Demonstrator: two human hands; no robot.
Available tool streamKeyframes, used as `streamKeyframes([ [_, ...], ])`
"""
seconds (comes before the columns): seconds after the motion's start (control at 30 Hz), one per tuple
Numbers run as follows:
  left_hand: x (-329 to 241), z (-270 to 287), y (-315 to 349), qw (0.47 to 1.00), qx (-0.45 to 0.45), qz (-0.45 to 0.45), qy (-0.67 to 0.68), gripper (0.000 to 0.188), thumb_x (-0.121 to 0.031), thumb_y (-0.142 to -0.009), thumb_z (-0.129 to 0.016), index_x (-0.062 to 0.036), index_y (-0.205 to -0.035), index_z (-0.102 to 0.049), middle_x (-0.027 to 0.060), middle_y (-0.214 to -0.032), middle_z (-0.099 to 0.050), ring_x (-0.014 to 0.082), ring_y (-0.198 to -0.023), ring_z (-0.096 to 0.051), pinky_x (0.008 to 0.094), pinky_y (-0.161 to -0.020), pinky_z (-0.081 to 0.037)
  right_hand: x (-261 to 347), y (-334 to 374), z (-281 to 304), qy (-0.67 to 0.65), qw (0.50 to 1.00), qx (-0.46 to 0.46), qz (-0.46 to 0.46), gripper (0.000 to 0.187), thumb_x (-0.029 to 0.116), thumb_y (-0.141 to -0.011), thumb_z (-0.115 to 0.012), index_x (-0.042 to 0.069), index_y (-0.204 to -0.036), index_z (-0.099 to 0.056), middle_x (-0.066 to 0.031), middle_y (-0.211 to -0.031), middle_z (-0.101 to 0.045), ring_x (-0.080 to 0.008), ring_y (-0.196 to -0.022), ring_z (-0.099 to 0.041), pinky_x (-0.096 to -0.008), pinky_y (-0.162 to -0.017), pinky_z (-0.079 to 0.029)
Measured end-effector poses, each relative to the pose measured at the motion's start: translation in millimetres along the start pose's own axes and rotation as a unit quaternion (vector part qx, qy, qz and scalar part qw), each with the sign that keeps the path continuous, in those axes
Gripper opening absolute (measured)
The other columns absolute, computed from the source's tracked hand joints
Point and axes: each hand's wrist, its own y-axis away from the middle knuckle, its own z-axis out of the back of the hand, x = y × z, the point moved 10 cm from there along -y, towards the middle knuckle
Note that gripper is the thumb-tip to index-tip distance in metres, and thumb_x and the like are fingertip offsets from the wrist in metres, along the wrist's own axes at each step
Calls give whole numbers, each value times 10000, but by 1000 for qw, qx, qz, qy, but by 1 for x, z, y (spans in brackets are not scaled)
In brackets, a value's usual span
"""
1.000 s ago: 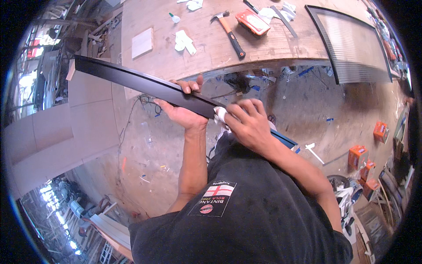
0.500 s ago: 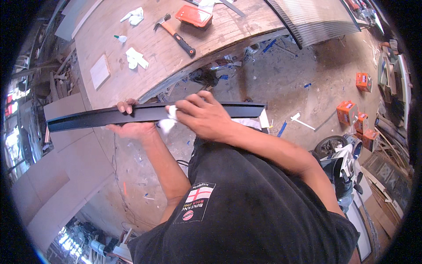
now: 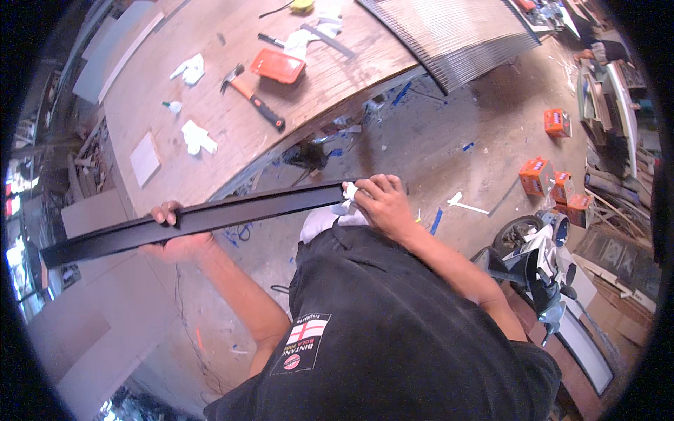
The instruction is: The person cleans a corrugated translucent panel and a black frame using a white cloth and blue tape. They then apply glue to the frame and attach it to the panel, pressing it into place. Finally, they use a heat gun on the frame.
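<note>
A long black channel-shaped strip (image 3: 260, 210) spans in front of my body, its left end lower than its right. My left hand (image 3: 181, 238) grips it from below near the left part, thumb side under and fingertips curled over the far edge. At the strip's right end is my right hand (image 3: 385, 207), its fingers closed around a crumpled white cloth (image 3: 349, 191) that touches the strip's end. On the wooden worktable (image 3: 217, 42) beyond lie a hammer (image 3: 253, 98) with an orange and black handle and an orange-lidded box (image 3: 279, 65).
White crumpled scraps (image 3: 198, 138), a small glue bottle (image 3: 173, 107) and a pale square board (image 3: 145, 159) lie on the table. A ribbed panel (image 3: 456, 35) overhangs its right side. Orange boxes (image 3: 536, 175) and a motorbike (image 3: 533, 252) stand on the right.
My right hand with the cloth has slid rightward to the strip's end. The strip now tilts more, its left end lower. My view has shifted, too.
</note>
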Motion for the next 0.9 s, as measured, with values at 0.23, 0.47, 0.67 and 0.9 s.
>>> streamKeyframes([
  [0.23, 14, -31, 11, 995, -33, -38, -91, 637, -709, -948, -404, -90, -1013, -543, 51, -758, -497, 144, -630, -468, 315, -744, -480, 20, -29, -3, -27, 998, -47, 10, 311, 204, -831, -668, 121, -1130, -696, -6, -1101, -611, -210, -1035, -559, -376, -922, -396],
  [0.47, 53, -64, 36, 987, -36, -31, -154, 642, -723, -962, -321, -113, -1051, -500, 45, -746, -483, 141, -639, -452, 310, -735, -443, 112, -103, 23, -153, 973, -132, 108, 300, 206, -811, -595, 65, -1064, -675, -47, -1065, -601, -214, -1030, -570, -375, -898, -429],
  [0.67, 51, -62, 27, 990, -41, -39, -126, 679, -726, -967, -284, -85, -998, -505, 50, -747, -491, 157, -657, -468, 345, -735, -476, 106, -106, 31, -142, 971, -140, 134, 235, 179, -822, -581, 73, -1012, -671, -58, -1107, -611, -215, -1063, -582, -376, -918, -466],
  [0.9, 13, -40, -8, 992, -37, -53, -107, 703, -717, -967, -274, -68, -916, -538, 74, -741, -512, 186, -638, -486, 353, -811, -536, 21, -52, 13, -88, 987, -127, 52, 277, 163, -826, -605, 101, -1083, -688, -38, -1142, -620, -218, -1063, -588, -371, -914, -469],
])
